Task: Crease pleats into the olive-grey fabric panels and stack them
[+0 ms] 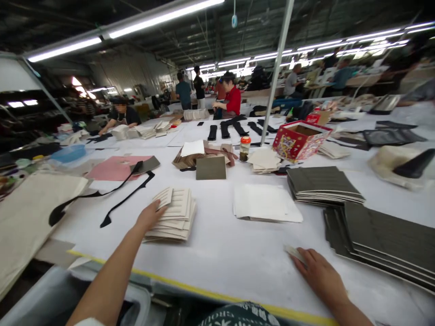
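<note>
My left hand [149, 217] is at the left side of a stack of cream fabric panels [181, 215] marked with dark lines. Its fingers are closed on a small cream panel [164, 197] that lies tilted over the top of that stack. Lower right, my right hand [317, 271] rests by the white tabletop [251, 258], its fingers closed round a small, pale, flat piece [295, 253] whose kind I cannot make out. Ahead, between the two hands, lies a stack of white sheets [263, 203].
Dark grey-green panels are stacked at right [390, 240] and behind [322, 183]. Farther back stand a red patterned box [299, 140], an orange-lidded jar [244, 149] and a metal pole [277, 68]. Black strips [129, 194] lie left. A co-worker in red [233, 99] stands across the tables.
</note>
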A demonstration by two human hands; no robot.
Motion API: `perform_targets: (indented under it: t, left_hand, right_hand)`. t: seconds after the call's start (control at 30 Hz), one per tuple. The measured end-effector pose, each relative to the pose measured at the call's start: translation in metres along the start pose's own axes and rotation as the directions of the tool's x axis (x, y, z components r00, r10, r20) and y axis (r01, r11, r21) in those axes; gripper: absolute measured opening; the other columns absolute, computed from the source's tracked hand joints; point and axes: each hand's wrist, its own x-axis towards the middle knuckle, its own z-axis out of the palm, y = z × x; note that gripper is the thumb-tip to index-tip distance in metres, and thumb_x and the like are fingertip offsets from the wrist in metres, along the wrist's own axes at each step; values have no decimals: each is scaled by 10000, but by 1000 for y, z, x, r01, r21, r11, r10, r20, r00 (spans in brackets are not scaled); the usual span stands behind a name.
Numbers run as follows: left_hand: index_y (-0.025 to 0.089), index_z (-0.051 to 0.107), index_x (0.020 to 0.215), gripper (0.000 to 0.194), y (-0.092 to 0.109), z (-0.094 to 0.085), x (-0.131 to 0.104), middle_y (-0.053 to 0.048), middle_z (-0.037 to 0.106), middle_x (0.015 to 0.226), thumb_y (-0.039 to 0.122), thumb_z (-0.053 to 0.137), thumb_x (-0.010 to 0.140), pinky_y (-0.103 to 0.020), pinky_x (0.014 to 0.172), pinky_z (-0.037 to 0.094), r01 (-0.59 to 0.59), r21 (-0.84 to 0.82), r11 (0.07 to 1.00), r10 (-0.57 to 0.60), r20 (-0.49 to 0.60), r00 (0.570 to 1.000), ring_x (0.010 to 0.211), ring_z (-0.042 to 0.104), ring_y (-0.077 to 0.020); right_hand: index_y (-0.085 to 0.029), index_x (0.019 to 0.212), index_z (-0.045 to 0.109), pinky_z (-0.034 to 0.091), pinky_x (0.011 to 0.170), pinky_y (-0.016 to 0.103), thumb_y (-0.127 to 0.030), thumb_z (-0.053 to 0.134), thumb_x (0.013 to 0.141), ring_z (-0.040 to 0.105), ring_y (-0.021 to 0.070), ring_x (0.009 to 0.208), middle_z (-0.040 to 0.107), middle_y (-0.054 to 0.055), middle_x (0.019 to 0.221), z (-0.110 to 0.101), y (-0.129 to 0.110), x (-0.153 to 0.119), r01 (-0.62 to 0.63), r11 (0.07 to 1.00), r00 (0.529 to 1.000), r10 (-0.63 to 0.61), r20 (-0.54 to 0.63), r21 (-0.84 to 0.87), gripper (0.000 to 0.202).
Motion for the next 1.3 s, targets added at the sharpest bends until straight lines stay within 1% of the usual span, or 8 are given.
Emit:
perform_targets:
  t: [0.1, 0.2, 0.33, 0.43, 0.6, 0.7, 0.93, 1.3]
  left_hand:
    - [134, 485, 1211, 435, -15, 3, 11, -104, 599, 1177, 350, 350, 858, -322, 895, 434, -35, 58, 998, 33, 24, 999, 1057, 572, -226]
    - [132, 525, 1163, 396, -23, -16, 10, -59, 653, 1075, 292, 321, 863, -315, 840, 475, -63, 74, 995, 76, -195, 978, 976, 610, -211]
    - [205, 419, 1278, 405, -8, -67, -15, 13, 539, 1257, 302, 348, 892, -410, 912, 448, -196, 97, 976, 206, -706, 678, 1094, 540, -214]
    - [200, 258, 1387, 553, 40, -71, -62, -57, 364, 1410, 204, 416, 857, -437, 1006, 369, -420, 251, 872, 461, -709, 534, 1235, 413, -252]
    - [148, 314, 1365, 538, 152, 53, -150, -78, 540, 1264, 113, 356, 830, -354, 1021, 348, -767, 316, 559, 800, -447, 400, 1214, 446, -196]
    - [173, 450, 1268, 463, 188, 132, -173, -59, 607, 1177, 376, 409, 854, -391, 997, 378, -907, 194, 374, 899, -314, 304, 1093, 550, -207]
    - [193, 499, 1215, 477, 191, 158, -155, -89, 588, 1198, 456, 470, 818, -498, 1033, 316, -884, 34, 467, 849, -296, 437, 1138, 512, -251]
    - [168, 440, 1273, 460, 197, 144, -134, -119, 523, 1272, 352, 470, 852, -481, 1020, 341, -885, -25, 466, 834, -321, 448, 1198, 459, -235]
  right_hand:
    - [-186, 934, 602, 444, 720, 347, -459, 329, 878, 560, 221, 752, 592, 105, 790, -6, 16, -2, -93, 994, 996, 93, -8, -63, 390]
    - [-167, 895, 599, 442, 681, 336, -416, 318, 883, 557, 209, 717, 584, 90, 758, -12, 23, 2, -182, 974, 983, 184, 0, -136, 376]
    - [-160, 833, 595, 441, 664, 331, -350, 344, 876, 561, 209, 732, 591, 94, 789, -16, 21, 6, -251, 944, 965, 261, 17, -214, 317]
    - [-146, 947, 590, 444, 728, 354, -318, 382, 860, 562, 235, 852, 603, 127, 955, -15, 14, 6, -275, 936, 961, 268, -65, -219, 283]
    - [-157, 1074, 559, 412, 869, 384, -317, 434, 844, 522, 249, 1012, 569, 131, 1121, -12, -13, 17, -199, 977, 971, 186, -153, -75, 306]
    - [-158, 1078, 562, 399, 896, 390, -300, 450, 843, 519, 245, 1018, 572, 130, 1121, -14, -32, 40, -115, 993, 983, 112, -145, -13, 296]
    - [-173, 1152, 536, 323, 975, 434, -164, 469, 815, 442, 246, 1154, 510, 119, 1258, -1, -69, 115, 122, 992, 990, -120, -75, 16, 343]
    - [-192, 1042, 601, 316, 963, 331, -317, 567, 809, 456, 188, 1115, 568, 61, 1179, 10, -74, 180, 113, 961, 980, -150, 132, 253, 266]
